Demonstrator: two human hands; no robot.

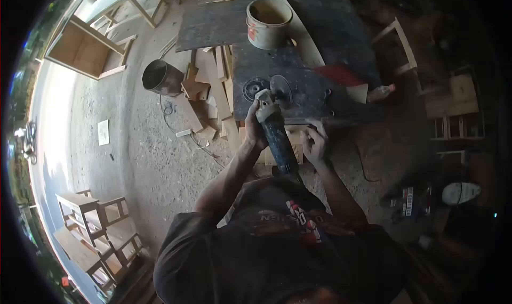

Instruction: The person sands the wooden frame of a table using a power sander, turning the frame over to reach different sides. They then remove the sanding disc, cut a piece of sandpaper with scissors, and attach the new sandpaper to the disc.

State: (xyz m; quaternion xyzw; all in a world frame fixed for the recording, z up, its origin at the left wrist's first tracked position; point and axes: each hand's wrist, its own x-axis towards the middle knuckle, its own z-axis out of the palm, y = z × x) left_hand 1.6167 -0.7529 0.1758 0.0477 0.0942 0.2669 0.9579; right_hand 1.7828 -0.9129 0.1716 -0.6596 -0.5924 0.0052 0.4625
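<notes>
My left hand (256,127) is wrapped round an angle grinder (278,144), near its grey gear head. The grinder's dark body slants down toward my shirt. Beside its head, a thin round disc (281,89) stands tilted at the black tabletop. A second dark disc (255,88) is just left of the head. My right hand (316,144) is to the right of the grinder, by the table's front edge, its fingers curled in. Whatever may be between those fingers is too small to make out. A dark spanner (328,100) lies on the tabletop beyond my right hand.
On the black table (213,29) stand a whitish bucket (258,33), a red piece (338,75) and a plastic bottle (380,93). Wood offcuts (213,88) and a dark bucket (169,81) are on the floor at left. Wooden stools (85,211) are stacked lower left.
</notes>
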